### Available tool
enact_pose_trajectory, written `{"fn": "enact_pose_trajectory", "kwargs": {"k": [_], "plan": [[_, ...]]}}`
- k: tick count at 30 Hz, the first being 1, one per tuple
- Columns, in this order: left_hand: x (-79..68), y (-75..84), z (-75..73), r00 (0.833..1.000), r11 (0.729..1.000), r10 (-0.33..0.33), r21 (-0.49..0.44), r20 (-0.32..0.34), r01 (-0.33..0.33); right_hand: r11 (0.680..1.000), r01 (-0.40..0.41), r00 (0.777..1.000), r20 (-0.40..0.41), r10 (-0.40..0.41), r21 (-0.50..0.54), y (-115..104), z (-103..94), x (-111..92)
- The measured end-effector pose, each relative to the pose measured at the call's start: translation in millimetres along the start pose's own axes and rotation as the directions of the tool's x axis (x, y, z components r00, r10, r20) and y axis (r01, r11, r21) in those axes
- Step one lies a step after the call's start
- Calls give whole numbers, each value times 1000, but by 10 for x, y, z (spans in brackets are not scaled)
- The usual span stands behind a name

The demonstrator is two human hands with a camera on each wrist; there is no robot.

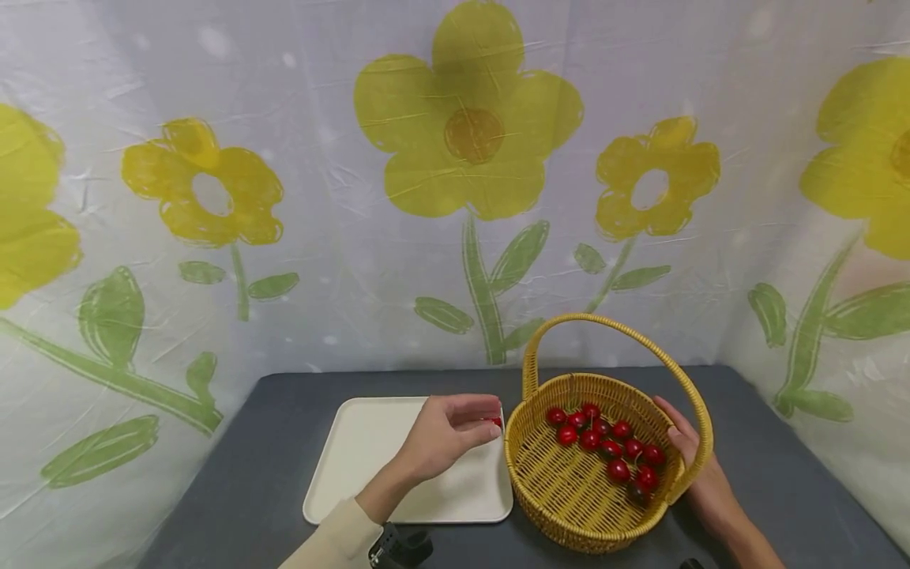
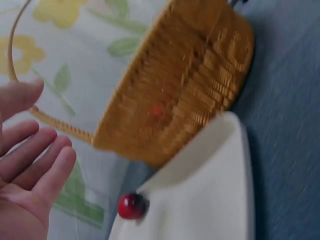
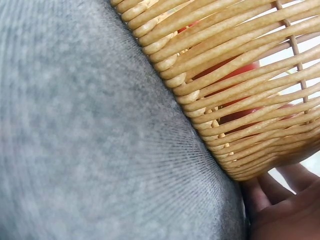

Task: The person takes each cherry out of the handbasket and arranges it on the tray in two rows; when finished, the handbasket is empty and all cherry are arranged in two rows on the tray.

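Observation:
A round woven wicker basket [image 1: 547, 506] with a tall arched handle holds several dark red cherries [image 1: 610, 449]. My right hand [image 1: 700, 474] grips its right side by the rim near the handle; fingers [image 3: 260, 195] lie against the outer weave in the right wrist view. My left hand [image 1: 444, 438] hovers above the white tray [image 1: 341, 466], its fingers extended and holding nothing. In the left wrist view, a single cherry [image 2: 132, 206] sits at the tray's edge, apart from that hand. From the head, the left hand partly hides this cherry [image 1: 495, 421].
The tray and basket stand side by side on a dark grey table [image 1: 235, 474]. Behind them hangs a pale curtain [image 1: 320, 237] printed with yellow flowers. A dark band [image 1: 398, 545] is around the left wrist.

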State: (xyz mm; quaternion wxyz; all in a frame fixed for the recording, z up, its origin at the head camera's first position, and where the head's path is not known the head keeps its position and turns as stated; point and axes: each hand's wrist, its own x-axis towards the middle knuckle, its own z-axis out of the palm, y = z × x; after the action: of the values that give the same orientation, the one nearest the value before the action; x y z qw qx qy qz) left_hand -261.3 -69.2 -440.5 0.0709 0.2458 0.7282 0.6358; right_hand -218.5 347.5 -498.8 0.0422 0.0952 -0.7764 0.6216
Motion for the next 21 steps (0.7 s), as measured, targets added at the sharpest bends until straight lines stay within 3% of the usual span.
{"fn": "enact_pose_trajectory", "kwargs": {"k": [4,7,11,21], "plan": [[-96,145,95,992,996,52,-78,117,-43,1000,-7,1000,5,7,-3,0,-3,-3],[-119,226,202,977,993,99,-86,187,-84,1000,-8,1000,7,8,-6,6,-7,2],[-90,292,384,959,992,125,-56,255,-114,1000,1,1000,10,-1,-8,23,-17,6],[68,330,988,928,986,86,106,362,-132,999,40,999,4,-40,-25,51,-18,-9]]}}
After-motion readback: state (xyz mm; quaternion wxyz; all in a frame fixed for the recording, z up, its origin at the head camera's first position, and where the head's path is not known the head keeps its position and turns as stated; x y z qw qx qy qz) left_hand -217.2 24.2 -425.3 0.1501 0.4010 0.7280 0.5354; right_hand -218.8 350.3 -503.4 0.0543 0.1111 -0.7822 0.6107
